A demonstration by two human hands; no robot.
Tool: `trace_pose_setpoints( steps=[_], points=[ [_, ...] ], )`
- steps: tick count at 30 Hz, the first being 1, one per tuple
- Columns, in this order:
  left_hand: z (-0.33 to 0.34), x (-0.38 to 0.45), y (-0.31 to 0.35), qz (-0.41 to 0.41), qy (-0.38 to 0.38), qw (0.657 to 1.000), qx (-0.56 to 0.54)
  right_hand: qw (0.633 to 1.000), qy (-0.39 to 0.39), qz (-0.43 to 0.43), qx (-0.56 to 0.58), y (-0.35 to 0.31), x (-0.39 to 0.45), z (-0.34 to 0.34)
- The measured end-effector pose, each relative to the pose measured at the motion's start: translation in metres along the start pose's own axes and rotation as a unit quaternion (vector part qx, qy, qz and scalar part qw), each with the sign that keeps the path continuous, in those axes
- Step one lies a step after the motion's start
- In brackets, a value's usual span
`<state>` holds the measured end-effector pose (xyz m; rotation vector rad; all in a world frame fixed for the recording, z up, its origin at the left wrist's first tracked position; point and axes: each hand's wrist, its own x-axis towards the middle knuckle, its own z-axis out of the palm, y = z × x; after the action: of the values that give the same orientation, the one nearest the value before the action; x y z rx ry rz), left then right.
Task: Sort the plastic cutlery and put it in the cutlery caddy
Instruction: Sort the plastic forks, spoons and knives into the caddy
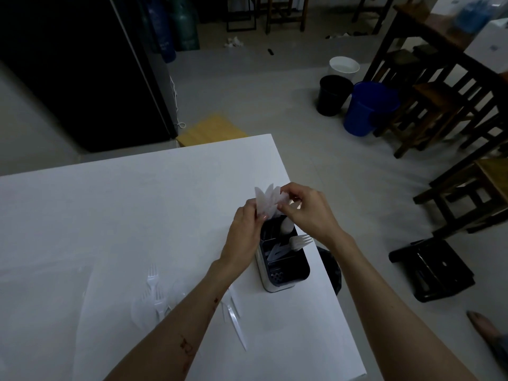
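Over the caddy: both hands meet above the far end of the cutlery caddy [283,259], near the right edge of the white tabletop [137,204].
Left hand: the left hand [246,232] has its fingers [259,215] pressed around the lower part of a fanned bundle of white plastic knives [268,199], blades pointing up.
Right hand: the right hand [308,207] pinches the top of the same bundle from the right, fingertips [283,206] closed on the blades.
Caddy: dark inside with a pale outer wall, standing upright on the tabletop, divided into compartments running away from the camera.
Caddy contents: a white plastic spoon [286,225] stands in a far compartment just under the hands; white plastic forks [299,240] lean out of a middle compartment with tines toward the right; another pale utensil [277,253] lies slanted beside them, type unclear.
Loose cutlery: on the tabletop near the left forearm lie clear plastic forks [152,281], a clear spoon [141,309] and a clear knife [237,325], well apart from the caddy.
Floor: a blue bucket [365,108], a black bucket [332,94] and a white bucket [343,66] stand together on the floor beyond the tabletop, beside dark wooden stools [428,105].
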<state>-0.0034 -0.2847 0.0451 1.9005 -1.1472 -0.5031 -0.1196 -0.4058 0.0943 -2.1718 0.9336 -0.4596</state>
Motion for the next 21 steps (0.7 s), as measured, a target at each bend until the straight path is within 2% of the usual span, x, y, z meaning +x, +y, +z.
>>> trace_pose_setpoints(
  steps=[3,12,14,17,21],
  points=[
    [0.0,-0.004,0.002,0.026,-0.004,0.999,-0.029,1.0,0.012,-0.002,0.016,-0.002,-0.009,0.004],
    [-0.009,-0.01,0.0,0.028,-0.002,0.999,-0.029,0.998,0.061,-0.014,0.012,-0.008,-0.019,0.015],
    [-0.016,-0.015,0.0,0.026,-0.002,0.999,-0.034,0.995,0.093,-0.026,-0.005,-0.013,-0.021,0.018],
    [-0.032,-0.03,-0.004,-0.005,0.025,0.999,-0.039,0.987,0.149,-0.054,-0.005,-0.03,-0.027,0.027],
    [-0.064,-0.064,-0.023,-0.072,0.081,0.993,-0.042,0.977,0.179,-0.116,0.009,-0.063,-0.045,0.058]
  ],
)
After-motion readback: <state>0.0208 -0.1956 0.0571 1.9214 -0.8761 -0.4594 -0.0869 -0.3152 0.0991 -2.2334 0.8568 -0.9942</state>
